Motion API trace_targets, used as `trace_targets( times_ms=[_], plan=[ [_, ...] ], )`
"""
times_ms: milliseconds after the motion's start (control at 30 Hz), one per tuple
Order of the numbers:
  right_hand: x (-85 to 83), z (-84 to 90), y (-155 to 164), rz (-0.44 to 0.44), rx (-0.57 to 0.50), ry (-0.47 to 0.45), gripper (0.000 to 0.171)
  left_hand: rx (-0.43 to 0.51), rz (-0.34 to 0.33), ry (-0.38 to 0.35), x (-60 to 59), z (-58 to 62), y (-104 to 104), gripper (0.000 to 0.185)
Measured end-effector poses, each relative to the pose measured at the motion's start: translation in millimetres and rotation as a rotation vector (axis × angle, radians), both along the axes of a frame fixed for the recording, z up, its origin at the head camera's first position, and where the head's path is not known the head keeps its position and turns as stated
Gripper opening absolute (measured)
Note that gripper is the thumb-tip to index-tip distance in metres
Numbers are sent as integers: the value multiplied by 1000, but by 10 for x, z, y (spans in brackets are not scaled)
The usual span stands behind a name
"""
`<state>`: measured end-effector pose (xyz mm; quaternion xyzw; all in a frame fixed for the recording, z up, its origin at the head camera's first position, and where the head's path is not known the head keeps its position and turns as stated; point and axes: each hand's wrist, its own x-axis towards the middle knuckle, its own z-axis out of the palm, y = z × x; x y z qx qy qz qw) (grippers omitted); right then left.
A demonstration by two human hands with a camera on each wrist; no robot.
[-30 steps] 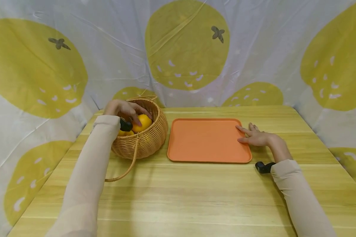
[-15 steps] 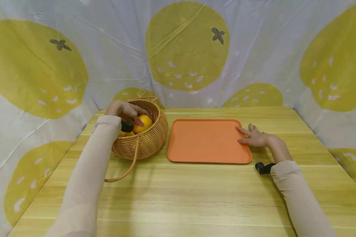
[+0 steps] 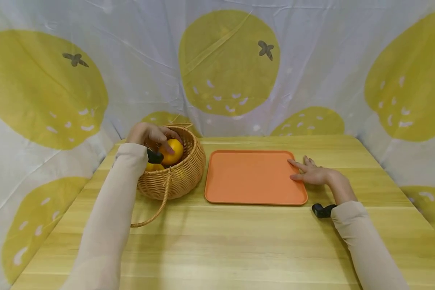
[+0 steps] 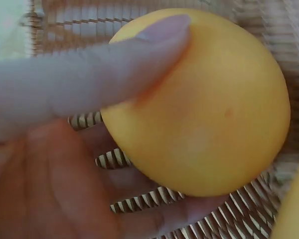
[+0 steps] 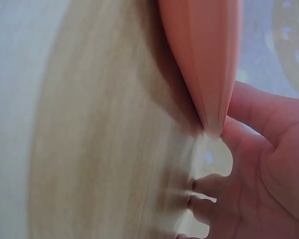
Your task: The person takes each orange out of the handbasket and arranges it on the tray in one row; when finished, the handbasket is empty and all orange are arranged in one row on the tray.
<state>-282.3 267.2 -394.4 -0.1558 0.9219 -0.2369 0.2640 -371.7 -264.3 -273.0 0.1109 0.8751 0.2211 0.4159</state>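
In the head view my left hand (image 3: 150, 135) reaches into the round wicker basket (image 3: 186, 177) on the left side of the table. It grips an orange (image 3: 174, 150); the left wrist view shows the thumb across the fruit's (image 4: 219, 114) near side and the other fingers behind it, partly hidden. A second yellow-orange fruit (image 3: 154, 166) lies beside it in the basket. My right hand (image 3: 315, 174) lies at the right edge of a flat orange tray (image 3: 251, 177). Its thumb and forefinger touch the rim, and the other fingers spread onto the table, as the right wrist view shows.
The basket's front handle (image 3: 159, 209) hangs down towards the table's near side. Tray and basket stand side by side with a narrow gap on the wooden table (image 3: 239, 241). A curtain (image 3: 137, 80) printed with big yellow fruits encloses the back and sides.
The head view has tilted slightly, so the scene sits lower. Within the basket, the orange in my left hand has shifted a little up and left. My right hand stays at the tray.
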Motion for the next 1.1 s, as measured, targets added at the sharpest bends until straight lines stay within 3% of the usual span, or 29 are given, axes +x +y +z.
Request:
trace_targets(
  times_ms=[267,400,567,700,833,1000,1100],
  plan=[
    [-7,-8,8,2,6,12,80,23,-150,45,28,275,90,71],
    [-12,-12,14,4,7,4,81,18,-175,33,112,474,133,68],
    [-31,-26,20,11,7,7,80,96,-164,174,235,673,179,63],
    [-49,-26,22,19,12,7,79,240,-154,306,268,717,281,57],
    [-60,-23,-4,22,8,4,79,347,-164,384,273,718,442,54],
    [-79,-23,-18,17,8,3,79,327,-199,440,285,745,781,53],
    [-67,-33,-33,10,11,9,79,306,-204,435,317,751,1030,54]
  ],
)
